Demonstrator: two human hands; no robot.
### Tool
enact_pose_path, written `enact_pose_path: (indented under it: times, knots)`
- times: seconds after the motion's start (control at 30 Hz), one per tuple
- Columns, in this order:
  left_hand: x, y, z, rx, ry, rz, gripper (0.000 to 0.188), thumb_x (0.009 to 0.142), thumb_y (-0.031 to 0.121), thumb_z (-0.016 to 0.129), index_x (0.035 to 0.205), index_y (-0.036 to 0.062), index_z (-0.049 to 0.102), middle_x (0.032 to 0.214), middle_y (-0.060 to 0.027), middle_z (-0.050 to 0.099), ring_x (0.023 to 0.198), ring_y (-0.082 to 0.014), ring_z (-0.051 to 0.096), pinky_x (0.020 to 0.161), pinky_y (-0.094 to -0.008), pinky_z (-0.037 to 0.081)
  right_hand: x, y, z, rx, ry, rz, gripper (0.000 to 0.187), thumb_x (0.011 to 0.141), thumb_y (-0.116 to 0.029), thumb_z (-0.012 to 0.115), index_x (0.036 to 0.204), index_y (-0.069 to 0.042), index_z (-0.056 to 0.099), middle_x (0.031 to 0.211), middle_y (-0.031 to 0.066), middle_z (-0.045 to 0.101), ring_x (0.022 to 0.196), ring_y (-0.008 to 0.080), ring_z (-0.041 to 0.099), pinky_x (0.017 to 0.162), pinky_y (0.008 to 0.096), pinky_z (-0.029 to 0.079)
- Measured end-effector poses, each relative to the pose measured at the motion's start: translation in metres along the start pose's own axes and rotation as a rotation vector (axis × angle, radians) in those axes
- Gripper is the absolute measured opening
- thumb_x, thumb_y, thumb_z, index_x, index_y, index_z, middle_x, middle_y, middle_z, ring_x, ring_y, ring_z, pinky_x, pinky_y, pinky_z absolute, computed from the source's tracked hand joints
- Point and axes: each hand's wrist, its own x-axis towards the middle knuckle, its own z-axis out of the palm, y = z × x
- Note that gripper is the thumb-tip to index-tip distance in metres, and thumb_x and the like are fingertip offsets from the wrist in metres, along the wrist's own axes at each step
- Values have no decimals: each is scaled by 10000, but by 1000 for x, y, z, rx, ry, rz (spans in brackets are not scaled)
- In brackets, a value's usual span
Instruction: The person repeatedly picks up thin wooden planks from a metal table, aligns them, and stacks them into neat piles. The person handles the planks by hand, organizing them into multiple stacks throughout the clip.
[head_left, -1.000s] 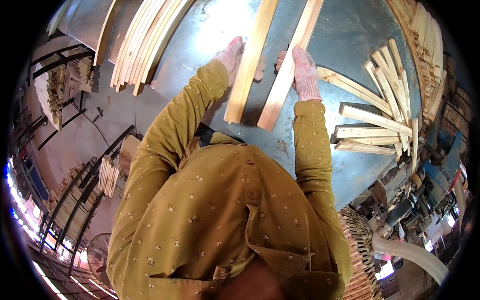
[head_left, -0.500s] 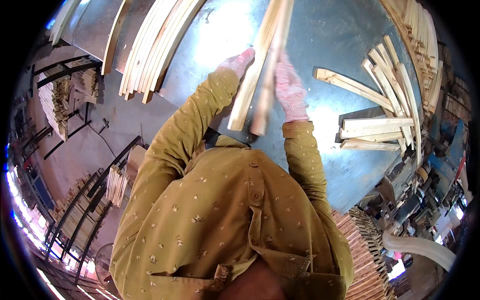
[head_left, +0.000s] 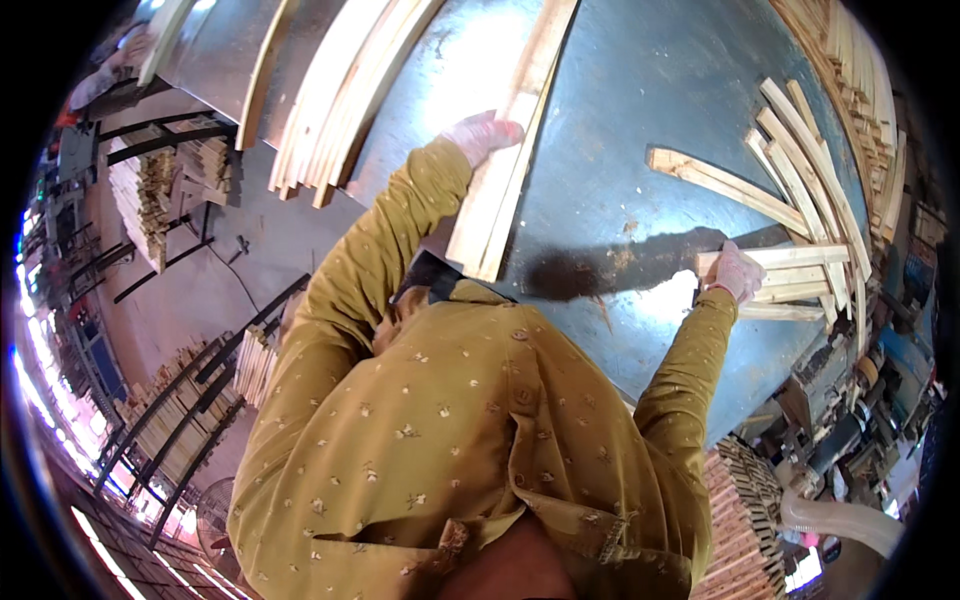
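The left hand (head_left: pixel 485 138), in a pale pink glove, lies over two long boards (head_left: pixel 487 222) set side by side on the grey metal table (head_left: pixel 620 100), their near ends close to the person's body. Its fingertips rest on the upper face; the underside is hidden, so I cannot tell whether the fingers grip the wood or only press on it. The right hand (head_left: pixel 739 272), gloved alike, is well apart at the table's right side, its fingers bent over a short board (head_left: pixel 805 256) and grasping it near its left end. More short boards lie just below that one, and others fan out (head_left: pixel 795 180) above it, some overlapping. To the left of the long boards, a row of long strips (head_left: pixel 350 100) juts past the table's edge.
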Motion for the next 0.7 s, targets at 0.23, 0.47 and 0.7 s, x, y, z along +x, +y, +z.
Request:
enact_pose_path:
  times: [0.23,0.47,0.7]
  knots:
    - [-62,31,-51,-130,202,101,856,861,157,772,1493,-110,260,1270,-174,636,1196,-231,599,1033,-305,464,-91,-41,-34,942,-206,90,368,805,-128,591,1115,42,491,898,182,592,725,270,600,585,463,508]
    - [-47,113,-218,1146,689,400,645,854,184,719,1423,61,440,1260,-227,584,1161,-372,577,973,-427,480,-233,-51,59,1888,-394,297,379,960,-61,553,1315,7,439,1066,147,532,892,250,553,786,376,526]
    - [36,102,-307,1350,742,-127,452,894,287,633,1271,76,498,1318,-185,550,1220,-364,562,997,-481,488,-247,-29,53,1502,-460,422,324,861,24,610,1174,2,529,861,107,576,738,233,604,713,406,581]
